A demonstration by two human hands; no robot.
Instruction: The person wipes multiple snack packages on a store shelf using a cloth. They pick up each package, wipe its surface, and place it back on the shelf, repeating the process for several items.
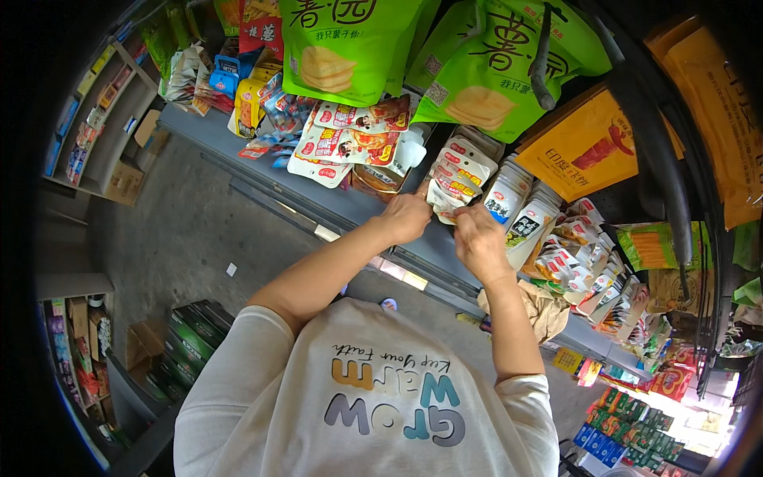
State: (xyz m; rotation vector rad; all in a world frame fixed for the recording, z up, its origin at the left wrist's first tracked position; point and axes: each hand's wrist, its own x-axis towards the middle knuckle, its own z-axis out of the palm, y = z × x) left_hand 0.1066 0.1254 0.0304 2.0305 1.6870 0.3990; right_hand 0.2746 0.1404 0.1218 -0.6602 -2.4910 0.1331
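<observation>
A row of white, red and yellow snack packets point(459, 170) stands on the grey shelf in front of me. My left hand point(407, 217) is at the row's left edge, its fingers curled and their tips partly hidden. On the other side, my right hand point(481, 241) pinches the lower right part of the front packet point(448, 200). White-and-blue packets point(503, 200) stand in a tight row just right of it. Left of my left hand, larger red-and-white pouches point(366, 146) lie piled over an open carton point(378, 180).
Large green chip bags point(483, 89) hang above on black hooks point(541, 59), close over the packets. Yellow bags point(578, 143) hang to the right. Crumpled brown paper point(530, 310) lies near my right forearm. Shelving point(98, 113) and stacked green cartons point(191, 340) stand left across the concrete floor point(179, 238).
</observation>
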